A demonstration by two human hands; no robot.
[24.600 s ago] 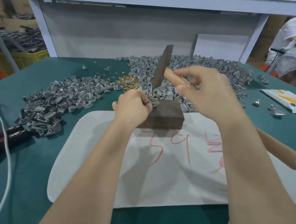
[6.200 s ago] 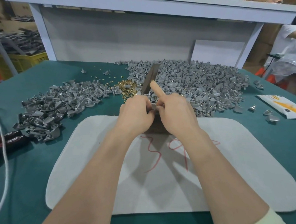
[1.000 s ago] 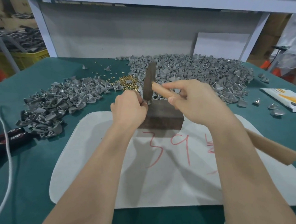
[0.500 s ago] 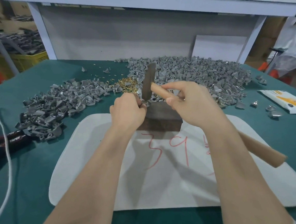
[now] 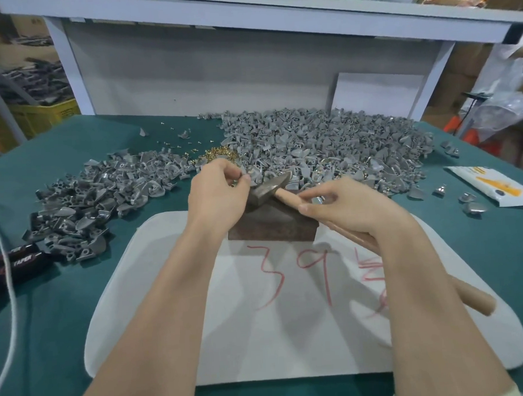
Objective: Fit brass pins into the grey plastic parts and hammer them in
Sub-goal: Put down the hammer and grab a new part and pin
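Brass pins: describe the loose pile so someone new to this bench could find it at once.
On the green table, grey parts lie in a left heap and a right heap beyond the white mat. The brass pins sit in the gap between them, just beyond the left hand. They are the only shiny gold cluster among dull grey pieces.

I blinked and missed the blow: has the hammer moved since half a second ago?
Yes. The hammer head stood raised above the block; now it is down at the block's top.
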